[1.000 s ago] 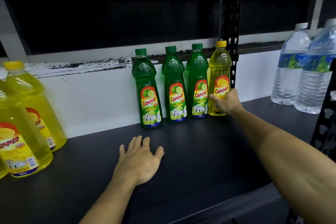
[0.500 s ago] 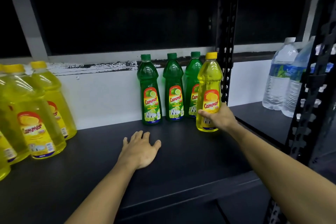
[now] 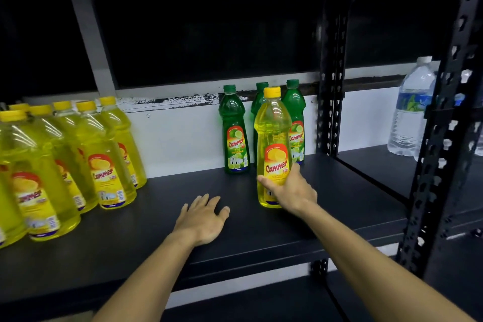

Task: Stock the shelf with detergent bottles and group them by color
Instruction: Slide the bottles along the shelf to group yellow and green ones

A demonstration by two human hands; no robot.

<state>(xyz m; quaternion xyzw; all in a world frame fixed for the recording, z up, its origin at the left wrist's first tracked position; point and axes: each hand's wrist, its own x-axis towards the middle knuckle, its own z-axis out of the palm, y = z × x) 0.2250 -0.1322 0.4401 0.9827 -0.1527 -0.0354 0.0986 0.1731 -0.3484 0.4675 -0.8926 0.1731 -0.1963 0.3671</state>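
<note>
Gripping the yellow plastic detergent bottle [image 3: 273, 149] low on its label, the right hand [image 3: 290, 191] holds it upright, apparently on the black shelf [image 3: 339, 206], before three green bottles [image 3: 234, 133]. Left hand [image 3: 202, 219] rests flat, fingers spread. Next move: carry it left to the yellow group [image 3: 78, 159].

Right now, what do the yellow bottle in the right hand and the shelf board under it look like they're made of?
Yellow bottle: looks like clear glossy plastic; the liquid shows through and highlights streak its shoulder. The cap is opaque yellow, probably plastic.
Shelf board: dark, matte and smooth, with only dull reflections; painted metal or laminated board, I can't tell which.
</note>
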